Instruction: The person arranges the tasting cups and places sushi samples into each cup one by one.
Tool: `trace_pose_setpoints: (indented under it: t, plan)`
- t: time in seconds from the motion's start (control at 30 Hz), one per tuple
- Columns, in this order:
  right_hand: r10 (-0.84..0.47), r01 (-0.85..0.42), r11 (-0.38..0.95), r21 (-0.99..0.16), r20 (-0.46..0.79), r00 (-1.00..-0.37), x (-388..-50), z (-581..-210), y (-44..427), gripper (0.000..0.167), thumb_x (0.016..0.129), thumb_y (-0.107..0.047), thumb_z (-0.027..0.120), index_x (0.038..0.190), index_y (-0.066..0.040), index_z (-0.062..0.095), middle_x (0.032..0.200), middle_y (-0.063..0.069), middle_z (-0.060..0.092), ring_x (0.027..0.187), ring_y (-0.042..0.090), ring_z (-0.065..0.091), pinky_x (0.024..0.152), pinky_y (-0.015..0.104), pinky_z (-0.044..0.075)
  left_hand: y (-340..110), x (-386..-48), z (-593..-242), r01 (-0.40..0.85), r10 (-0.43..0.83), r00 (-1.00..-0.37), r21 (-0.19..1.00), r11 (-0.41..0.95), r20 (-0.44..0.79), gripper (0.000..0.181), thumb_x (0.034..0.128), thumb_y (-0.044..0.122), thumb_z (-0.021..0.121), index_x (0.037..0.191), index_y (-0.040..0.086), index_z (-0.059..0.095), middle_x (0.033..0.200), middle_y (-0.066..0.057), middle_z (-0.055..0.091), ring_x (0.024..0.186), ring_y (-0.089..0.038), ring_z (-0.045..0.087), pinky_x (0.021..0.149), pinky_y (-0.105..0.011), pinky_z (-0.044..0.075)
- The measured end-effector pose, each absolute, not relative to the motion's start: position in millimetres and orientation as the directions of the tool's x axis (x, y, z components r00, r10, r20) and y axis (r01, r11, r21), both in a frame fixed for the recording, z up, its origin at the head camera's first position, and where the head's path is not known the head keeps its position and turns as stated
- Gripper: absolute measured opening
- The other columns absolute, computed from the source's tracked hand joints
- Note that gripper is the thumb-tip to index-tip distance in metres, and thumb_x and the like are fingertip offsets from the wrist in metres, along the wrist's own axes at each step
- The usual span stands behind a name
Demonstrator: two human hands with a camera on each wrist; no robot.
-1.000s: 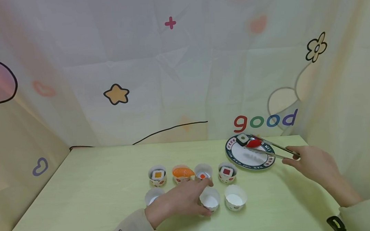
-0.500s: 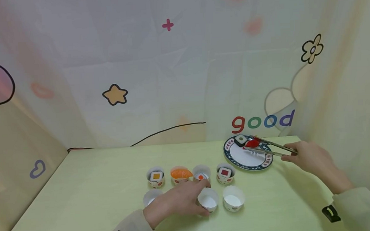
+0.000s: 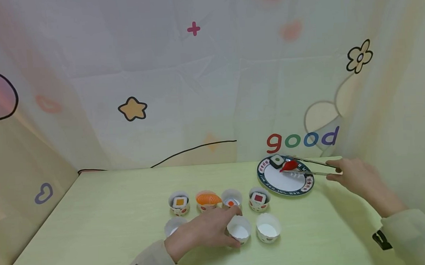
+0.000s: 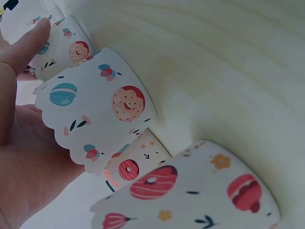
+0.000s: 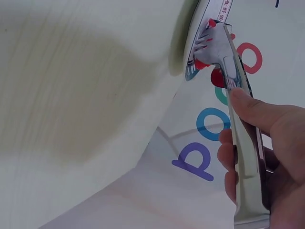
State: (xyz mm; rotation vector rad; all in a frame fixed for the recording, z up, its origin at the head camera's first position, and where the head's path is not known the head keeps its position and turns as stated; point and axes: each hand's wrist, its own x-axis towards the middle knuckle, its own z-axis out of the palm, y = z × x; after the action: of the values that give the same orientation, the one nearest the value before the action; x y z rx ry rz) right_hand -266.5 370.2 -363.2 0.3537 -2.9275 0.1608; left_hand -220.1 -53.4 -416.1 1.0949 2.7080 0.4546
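My right hand (image 3: 357, 181) grips a pair of metal tongs (image 5: 243, 143). In the head view their two arms reach over the plate (image 3: 284, 186), one on each side of a red toy sushi piece (image 3: 290, 165). Whether they squeeze it, I cannot tell. A dark-edged sushi roll (image 3: 276, 161) lies beside it at the plate's left rim. My left hand (image 3: 209, 227) has its thumb and a finger round a white paper cup (image 3: 239, 229) in the front row. In the left wrist view the thumb (image 4: 33, 43) lies against a patterned cup.
Behind the left hand, cups hold a yellow-centred roll (image 3: 180, 202), an orange salmon sushi (image 3: 207, 198), an orange-dotted piece (image 3: 231, 203) and a red-centred roll (image 3: 259, 198). Another paper cup (image 3: 268, 229) stands right of the held one; one (image 3: 173, 224) is partly covered by the left arm.
The right hand has shifted slightly and the tongs have turned a little, their arms now further apart around the red piece. The left hand stays at the cup. The head view shifted slightly.
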Motion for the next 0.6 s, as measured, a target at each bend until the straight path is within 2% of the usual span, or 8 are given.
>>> trace_pose_setpoints:
  t: [0.17, 0.27, 0.37, 0.47, 0.53, 0.6]
  plan:
    - [-0.225, -0.241, 0.968, -0.064, 0.196, -0.955, -268.1, -359.3, 369.1, 0.047, 0.089, -0.023, 0.081, 0.126, 0.003, 0.068, 0.093, 0.016, 0.072, 0.078, 0.035, 0.067, 0.049, 0.043, 0.045, -53.3, -219.7, -416.2, 0.643, 0.701, -0.711, 0.35, 0.681, -0.057, 0.067, 0.0818, 0.049, 0.086, 0.134, 0.023, 0.054, 0.113, 0.009, 0.069, 0.092, -0.004, 0.057, 0.09, -0.034, 0.041]
    - [-0.229, -0.24, 0.969, -0.052, 0.166, -0.959, -270.5, -358.4, 368.4, 0.044, 0.091, -0.022, 0.079, 0.125, 0.002, 0.068, 0.086, 0.01, 0.07, 0.072, 0.028, 0.064, 0.049, 0.041, 0.044, -53.7, -219.8, -416.2, 0.639, 0.697, -0.714, 0.35, 0.685, -0.059, 0.067, 0.0819, 0.05, 0.085, 0.135, 0.024, 0.053, 0.113, 0.009, 0.069, 0.092, -0.004, 0.057, 0.09, -0.034, 0.041]
    - [-0.259, -0.268, 0.963, -0.037, 0.159, -0.953, -272.6, -359.0, 367.2, 0.028, 0.092, -0.021, 0.077, 0.113, -0.004, 0.071, 0.076, 0.001, 0.062, 0.065, 0.021, 0.054, 0.049, 0.037, 0.039, -54.0, -220.1, -416.3, 0.64, 0.696, -0.716, 0.347, 0.686, -0.056, 0.067, 0.0821, 0.05, 0.085, 0.135, 0.024, 0.053, 0.114, 0.009, 0.069, 0.092, -0.004, 0.058, 0.091, -0.035, 0.04]
    - [-0.296, -0.303, 0.953, -0.018, 0.171, -0.94, -272.4, -360.4, 365.3, 0.012, 0.093, -0.02, 0.076, 0.097, -0.012, 0.069, 0.071, -0.003, 0.054, 0.062, 0.02, 0.048, 0.049, 0.035, 0.035, -54.1, -220.3, -416.9, 0.646, 0.7, -0.712, 0.343, 0.682, -0.052, 0.067, 0.0824, 0.05, 0.085, 0.135, 0.023, 0.053, 0.114, 0.009, 0.069, 0.093, -0.003, 0.058, 0.093, -0.037, 0.04]
    - [-0.31, -0.316, 0.949, -0.011, 0.174, -0.935, -271.2, -360.8, 364.0, 0.012, 0.094, -0.021, 0.075, 0.092, -0.015, 0.065, 0.069, -0.004, 0.052, 0.061, 0.02, 0.047, 0.048, 0.035, 0.034, -54.1, -220.4, -417.5, 0.646, 0.701, -0.711, 0.345, 0.681, -0.052, 0.067, 0.0824, 0.05, 0.085, 0.135, 0.023, 0.053, 0.114, 0.009, 0.069, 0.093, -0.002, 0.058, 0.094, -0.038, 0.04]
    - [-0.315, -0.32, 0.947, -0.004, 0.168, -0.934, -270.1, -360.3, 362.5, 0.011, 0.094, -0.022, 0.075, 0.094, -0.014, 0.068, 0.071, -0.003, 0.054, 0.061, 0.02, 0.048, 0.049, 0.035, 0.035, -53.9, -220.5, -418.1, 0.643, 0.7, -0.713, 0.35, 0.681, -0.053, 0.067, 0.0823, 0.05, 0.085, 0.135, 0.023, 0.053, 0.114, 0.009, 0.069, 0.093, -0.003, 0.058, 0.094, -0.038, 0.041]
